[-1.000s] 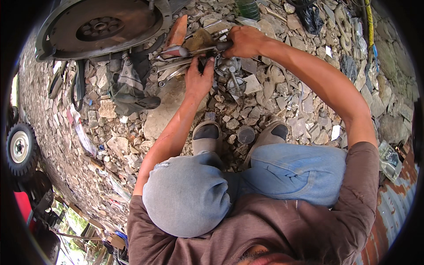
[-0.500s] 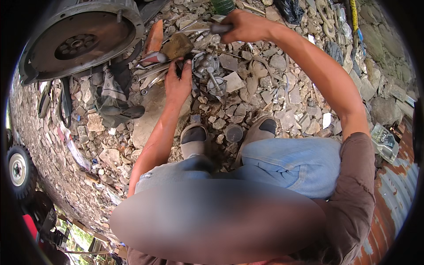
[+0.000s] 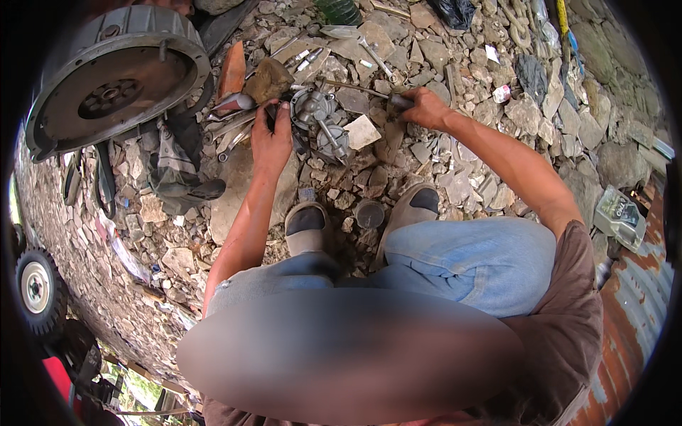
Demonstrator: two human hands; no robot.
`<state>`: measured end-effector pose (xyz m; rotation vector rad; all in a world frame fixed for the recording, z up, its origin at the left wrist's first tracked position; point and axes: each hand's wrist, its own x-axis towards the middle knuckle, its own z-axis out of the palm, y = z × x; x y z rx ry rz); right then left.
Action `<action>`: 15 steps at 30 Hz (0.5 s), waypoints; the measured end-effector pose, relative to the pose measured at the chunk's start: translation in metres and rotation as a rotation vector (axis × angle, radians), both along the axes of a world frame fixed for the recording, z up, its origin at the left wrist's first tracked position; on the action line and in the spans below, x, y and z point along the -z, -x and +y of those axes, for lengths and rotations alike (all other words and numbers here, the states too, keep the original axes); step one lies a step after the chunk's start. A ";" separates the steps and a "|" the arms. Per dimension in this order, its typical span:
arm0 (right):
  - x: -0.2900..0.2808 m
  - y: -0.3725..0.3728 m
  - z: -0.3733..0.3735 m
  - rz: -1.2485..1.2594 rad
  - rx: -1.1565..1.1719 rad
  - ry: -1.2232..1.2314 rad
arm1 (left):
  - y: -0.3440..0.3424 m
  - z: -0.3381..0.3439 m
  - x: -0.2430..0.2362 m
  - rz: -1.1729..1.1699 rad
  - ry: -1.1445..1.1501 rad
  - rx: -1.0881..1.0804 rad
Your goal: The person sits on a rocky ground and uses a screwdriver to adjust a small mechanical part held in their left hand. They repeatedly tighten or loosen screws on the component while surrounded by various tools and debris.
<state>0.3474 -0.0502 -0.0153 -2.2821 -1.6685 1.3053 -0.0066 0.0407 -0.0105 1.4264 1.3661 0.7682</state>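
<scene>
My right hand (image 3: 425, 108) grips the dark handle of a long screwdriver (image 3: 355, 88), its shaft pointing left toward the metal housing part (image 3: 318, 112), which has a round body and a short tube. My left hand (image 3: 273, 131) is closed just left of that part, on something dark that I cannot make out. Beside it lie several wrenches (image 3: 233, 145), a red tapered object (image 3: 234, 101), a brown stone (image 3: 270, 78) and an orange brick piece (image 3: 232, 69). Above these are spark-plug-like pieces (image 3: 308, 59) and a small wrench (image 3: 375, 58).
A large bell housing (image 3: 153, 71) sits at upper left, with dark cloth (image 3: 174, 170) beneath. Stony rubble ground surrounds my feet (image 3: 305, 227). A wheel (image 3: 39, 290) is at far left. A plastic container (image 3: 618, 216) and rusty corrugated sheet (image 3: 629, 326) are at right.
My right hand has swung down and to the right with the screwdriver, uncovering small tools above the housing part. My left hand has shifted slightly left in the picture as the view moved.
</scene>
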 end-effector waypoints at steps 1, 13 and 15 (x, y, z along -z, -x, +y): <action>-0.003 0.004 0.002 0.005 -0.012 -0.004 | 0.001 -0.001 0.001 -0.003 0.002 0.002; 0.023 0.007 -0.004 0.024 -0.040 -0.114 | 0.002 -0.002 0.005 -0.025 0.010 -0.018; 0.031 0.003 -0.007 -0.001 -0.033 -0.155 | 0.000 -0.001 0.005 -0.036 -0.009 -0.014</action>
